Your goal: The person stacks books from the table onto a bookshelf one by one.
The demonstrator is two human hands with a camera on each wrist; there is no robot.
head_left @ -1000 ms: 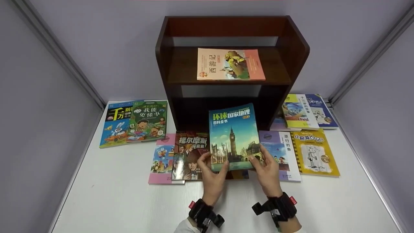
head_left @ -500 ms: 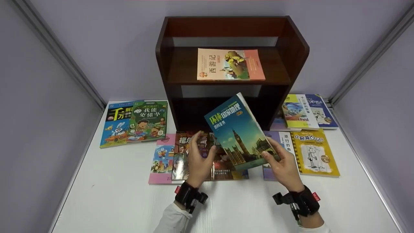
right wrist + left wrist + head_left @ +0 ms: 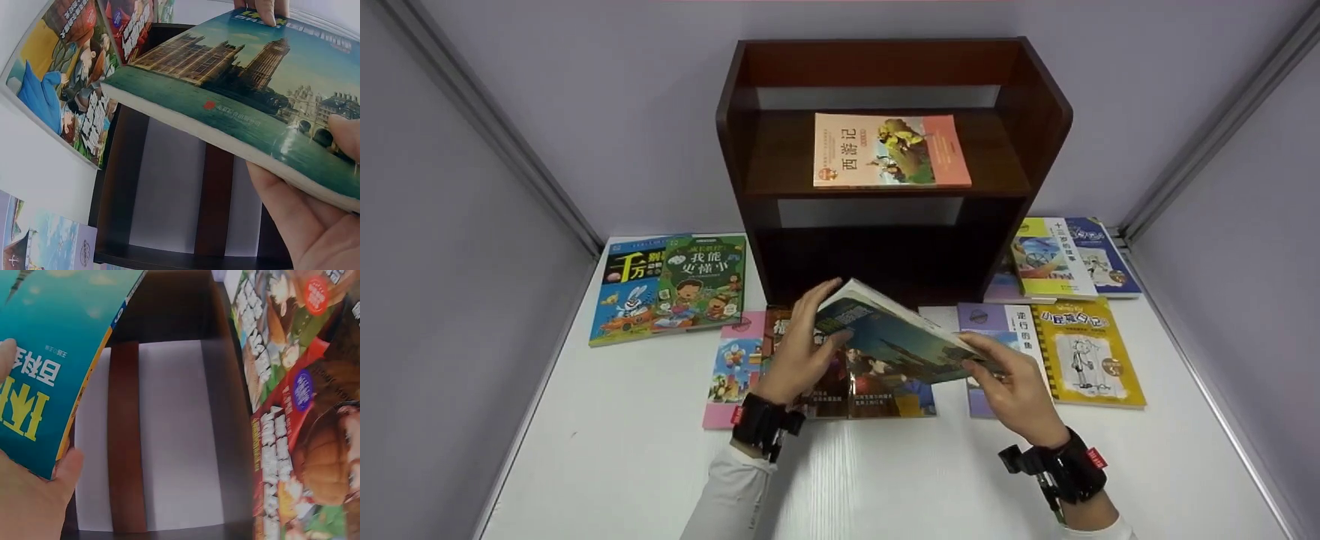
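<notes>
Both hands hold a teal book level in front of the shelf.

The left hand grips the book at its far left corner, fingers curled over the edge; the right hand clamps its near right end, thumb on the cover. The book hangs over the bench, before the shelf. Its cover shows Big Ben and yellow and white Chinese characters. A book marked 西游记 lies on the shelf.
</notes>
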